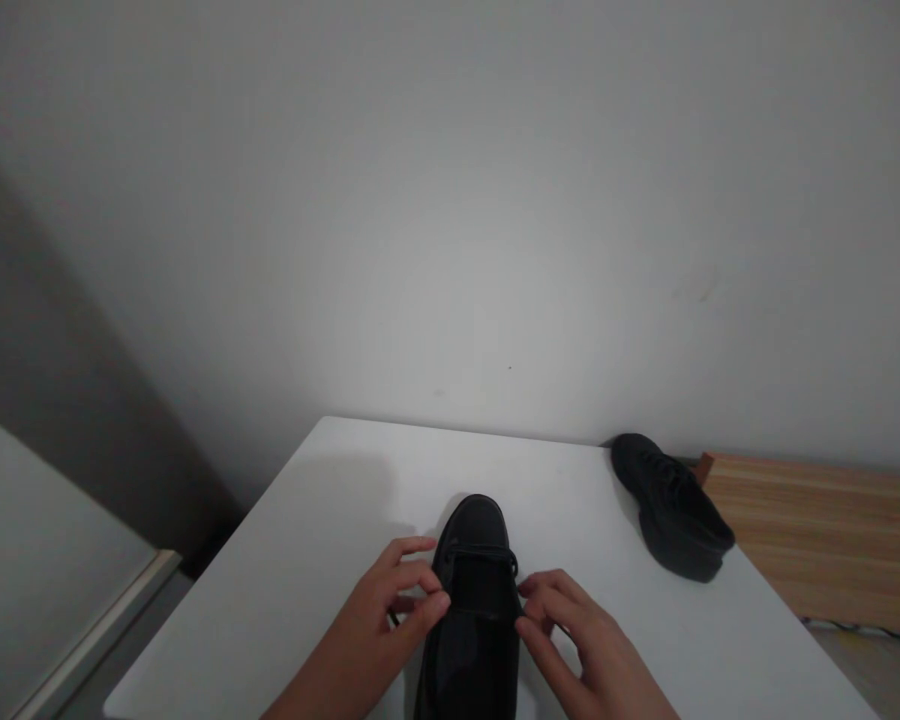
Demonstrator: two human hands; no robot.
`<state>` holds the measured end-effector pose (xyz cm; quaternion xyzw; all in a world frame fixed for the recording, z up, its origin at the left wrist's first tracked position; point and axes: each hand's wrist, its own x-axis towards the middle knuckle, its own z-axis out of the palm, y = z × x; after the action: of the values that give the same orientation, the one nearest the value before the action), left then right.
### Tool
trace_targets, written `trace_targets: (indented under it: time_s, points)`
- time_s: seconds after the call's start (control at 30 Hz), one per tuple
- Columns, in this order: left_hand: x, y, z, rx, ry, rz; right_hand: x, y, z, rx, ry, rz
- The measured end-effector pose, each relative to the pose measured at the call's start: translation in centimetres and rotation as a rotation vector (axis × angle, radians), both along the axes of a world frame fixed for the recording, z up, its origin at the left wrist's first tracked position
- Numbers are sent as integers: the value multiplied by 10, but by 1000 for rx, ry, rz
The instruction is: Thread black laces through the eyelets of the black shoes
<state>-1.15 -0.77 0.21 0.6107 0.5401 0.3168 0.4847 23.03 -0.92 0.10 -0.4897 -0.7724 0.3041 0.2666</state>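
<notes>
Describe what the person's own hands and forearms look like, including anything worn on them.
Both the left hand and the right hand are bare: no gloves, rings or watch show. The forearms, as far as the picture's lower edge shows them, are bare too, with no sleeve in view. Dim light hides finer detail.

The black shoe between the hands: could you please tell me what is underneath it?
The black shoe rests on the white table, toe toward the wall. The left hand and right hand pinch its laces. The tabletop directly beneath its sole is hidden.

Black shoe [474,600] (toe pointing away) upright on white table [330,520]
</notes>
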Motion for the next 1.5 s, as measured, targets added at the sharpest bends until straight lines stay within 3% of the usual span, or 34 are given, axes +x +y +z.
trace_targets:
  time_s: [0.13, 0.27, 0.57, 0.87, 1.13, 1.27, 1.37, 1.5]
  points:
    - [4, -4, -5, -104, -170, -49, -2, -5, -3, 17, 75, -8]
    - [9, -7, -3, -119, -197, -76, 0, -10, -3, -46, 140, 41]
    - [11, -4, 10, -112, -248, -111, 15, -8, 6, -335, 316, 113]
    - [12, -2, 16, -142, -295, -163, 23, -3, 12, -431, 236, 240]
    - [6, -1, 15, -160, -322, -211, 29, -7, 18, -341, 199, 183]
    - [-4, 0, 18, -60, -268, -84, 28, -3, 26, -204, 171, 104]
    - [-8, 2, 29, 33, -220, -24, 21, 2, 40, -234, 121, 49]
    - [2, 1, 38, -71, -395, -150, 2, 6, 55, -293, 142, 119]
